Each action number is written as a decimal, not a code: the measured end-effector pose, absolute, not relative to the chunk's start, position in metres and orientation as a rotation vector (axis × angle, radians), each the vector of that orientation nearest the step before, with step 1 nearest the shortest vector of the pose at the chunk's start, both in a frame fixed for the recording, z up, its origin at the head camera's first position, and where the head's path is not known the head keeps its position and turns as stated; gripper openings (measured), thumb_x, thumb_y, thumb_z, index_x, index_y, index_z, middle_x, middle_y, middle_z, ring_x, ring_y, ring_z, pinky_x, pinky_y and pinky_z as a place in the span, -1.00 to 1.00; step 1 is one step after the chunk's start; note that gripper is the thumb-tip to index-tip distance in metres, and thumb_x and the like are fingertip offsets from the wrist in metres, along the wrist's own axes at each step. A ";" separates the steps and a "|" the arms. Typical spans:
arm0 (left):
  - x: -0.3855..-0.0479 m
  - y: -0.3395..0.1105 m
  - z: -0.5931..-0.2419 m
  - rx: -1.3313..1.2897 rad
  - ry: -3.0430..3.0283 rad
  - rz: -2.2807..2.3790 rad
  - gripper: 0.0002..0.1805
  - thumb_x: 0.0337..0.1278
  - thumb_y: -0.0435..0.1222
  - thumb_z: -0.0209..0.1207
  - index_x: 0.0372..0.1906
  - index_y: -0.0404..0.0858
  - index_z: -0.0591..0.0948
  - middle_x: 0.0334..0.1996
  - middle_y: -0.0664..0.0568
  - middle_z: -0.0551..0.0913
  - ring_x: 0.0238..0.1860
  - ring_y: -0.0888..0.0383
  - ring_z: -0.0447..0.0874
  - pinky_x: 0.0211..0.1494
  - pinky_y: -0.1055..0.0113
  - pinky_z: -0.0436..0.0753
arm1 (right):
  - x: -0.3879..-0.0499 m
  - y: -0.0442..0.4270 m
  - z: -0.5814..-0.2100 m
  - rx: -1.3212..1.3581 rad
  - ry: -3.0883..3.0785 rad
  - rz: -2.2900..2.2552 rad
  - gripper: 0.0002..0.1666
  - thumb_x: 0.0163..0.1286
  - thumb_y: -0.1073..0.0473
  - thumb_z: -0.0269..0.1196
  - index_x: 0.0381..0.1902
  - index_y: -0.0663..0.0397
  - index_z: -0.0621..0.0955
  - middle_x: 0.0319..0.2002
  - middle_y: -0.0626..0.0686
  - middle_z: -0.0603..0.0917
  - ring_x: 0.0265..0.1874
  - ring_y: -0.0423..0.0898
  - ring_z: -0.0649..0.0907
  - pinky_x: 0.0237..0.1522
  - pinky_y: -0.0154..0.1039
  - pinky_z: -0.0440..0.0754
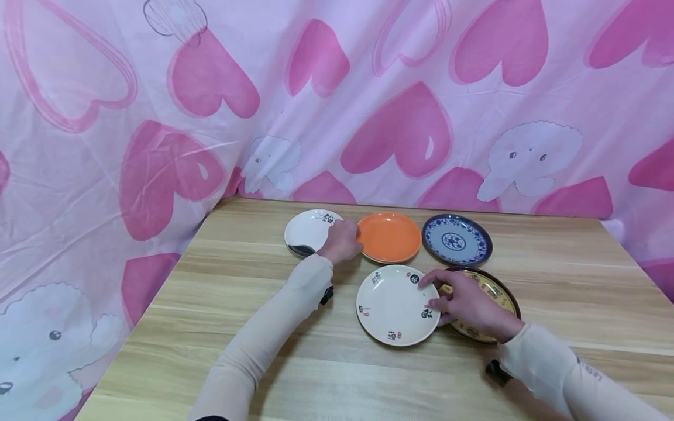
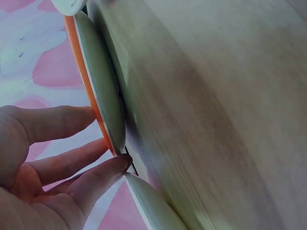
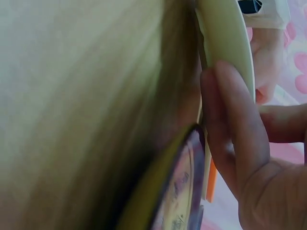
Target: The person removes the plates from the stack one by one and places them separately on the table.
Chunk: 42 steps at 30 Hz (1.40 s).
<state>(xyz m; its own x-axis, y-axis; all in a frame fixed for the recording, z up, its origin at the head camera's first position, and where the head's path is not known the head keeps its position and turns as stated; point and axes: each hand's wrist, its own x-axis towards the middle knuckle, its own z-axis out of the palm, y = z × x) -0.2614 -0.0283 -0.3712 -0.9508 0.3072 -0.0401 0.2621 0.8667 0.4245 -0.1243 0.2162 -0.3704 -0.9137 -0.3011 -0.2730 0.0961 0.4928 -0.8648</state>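
In the head view my left hand (image 1: 342, 241) is at the left edge of an orange plate (image 1: 391, 237), thumb and fingertips on its rim. The left wrist view shows one fingertip low, between this plate and a white plate (image 1: 306, 229) with a dark sprig. My right hand (image 1: 463, 301) holds a cream plate (image 1: 397, 307) with small black and red motifs by its right edge. Its thumb lies over the rim, and the right wrist view shows fingers (image 3: 240, 120) against the pale underside. Partly hidden under that hand is a dark-rimmed yellow plate (image 1: 502, 295).
A blue-and-white patterned plate (image 1: 457, 240) sits right of the orange one, in the back row. Everything is on a wood-grain table (image 1: 200, 292). Pink heart-print cloth (image 1: 316, 134) hangs behind the table and along its left side.
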 end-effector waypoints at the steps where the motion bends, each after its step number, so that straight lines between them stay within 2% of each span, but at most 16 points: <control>1: -0.261 -0.028 -0.371 0.443 2.929 0.644 -0.85 0.16 -0.33 0.30 -0.47 -0.32 0.66 -0.53 -0.01 0.53 -0.38 0.08 0.41 -0.35 0.38 0.37 | -0.123 0.216 -0.371 -0.153 2.337 -1.419 -0.58 0.32 0.52 0.20 0.14 0.31 0.51 0.05 0.33 0.41 -0.36 -0.04 0.68 -0.35 -0.14 0.81; 5: -0.261 -0.027 -0.371 0.424 2.920 0.642 -0.88 0.17 -0.33 0.30 -0.40 -0.32 0.69 -0.46 -0.03 0.60 -0.36 0.08 0.44 -0.33 0.38 0.42 | -0.118 0.214 -0.375 -0.122 2.319 -1.459 -0.55 0.31 0.52 0.21 0.17 0.32 0.48 0.12 0.34 0.38 -0.34 -0.05 0.69 -0.35 -0.15 0.81; 15: -0.262 -0.027 -0.372 0.411 2.905 0.661 -0.89 0.20 -0.33 0.30 -0.34 -0.32 0.70 -0.42 -0.04 0.62 -0.34 0.08 0.46 -0.31 0.38 0.44 | -0.111 0.205 -0.378 -0.121 2.504 -1.267 -0.39 0.17 0.41 0.40 0.21 0.23 0.54 0.14 0.33 0.53 -0.37 -0.13 0.69 -0.37 -0.31 0.77; 20: -0.262 -0.027 -0.373 0.407 2.894 0.672 -0.89 0.20 -0.33 0.29 -0.34 -0.33 0.69 -0.43 -0.05 0.61 -0.33 0.07 0.46 -0.32 0.38 0.44 | -0.109 0.201 -0.377 -0.188 2.644 -1.078 -0.32 0.13 0.32 0.45 0.26 0.17 0.56 -0.01 0.22 0.65 -0.39 -0.17 0.66 -0.45 -0.36 0.66; 24: -0.262 -0.027 -0.373 0.404 2.888 0.685 -0.90 0.21 -0.34 0.29 -0.31 -0.33 0.70 -0.41 -0.06 0.63 -0.32 0.06 0.48 -0.31 0.38 0.47 | -0.106 0.198 -0.375 -0.234 2.708 -0.992 -0.33 0.14 0.31 0.44 0.25 0.24 0.56 -0.12 0.16 0.66 -0.45 -0.17 0.59 -0.53 -0.36 0.58; 29: -0.262 -0.027 -0.374 0.403 2.892 0.680 -0.91 0.21 -0.35 0.29 -0.32 -0.33 0.70 -0.40 -0.08 0.66 -0.32 0.06 0.50 -0.31 0.37 0.48 | -0.106 0.194 -0.375 -0.257 2.783 -0.903 -0.37 0.12 0.34 0.44 0.20 0.31 0.59 -0.03 0.18 0.66 -0.42 -0.17 0.56 -0.48 -0.40 0.56; 35: -0.261 -0.027 -0.375 0.386 2.886 0.696 -0.90 0.21 -0.34 0.30 -0.33 -0.32 0.69 -0.39 -0.07 0.64 -0.32 0.06 0.49 -0.33 0.37 0.47 | -0.107 0.192 -0.377 -0.328 2.854 -0.817 -0.36 0.05 0.33 0.48 0.14 0.36 0.62 -0.04 0.19 0.67 -0.42 -0.19 0.55 -0.44 -0.42 0.53; 42: -0.261 -0.027 -0.372 0.380 2.880 0.702 -0.90 0.22 -0.34 0.29 -0.30 -0.32 0.70 -0.37 -0.06 0.66 -0.31 0.07 0.51 -0.32 0.38 0.50 | -0.108 0.188 -0.377 -0.360 2.877 -0.784 -0.35 0.03 0.34 0.48 0.15 0.39 0.62 0.04 0.24 0.64 -0.36 -0.18 0.56 -0.38 -0.40 0.54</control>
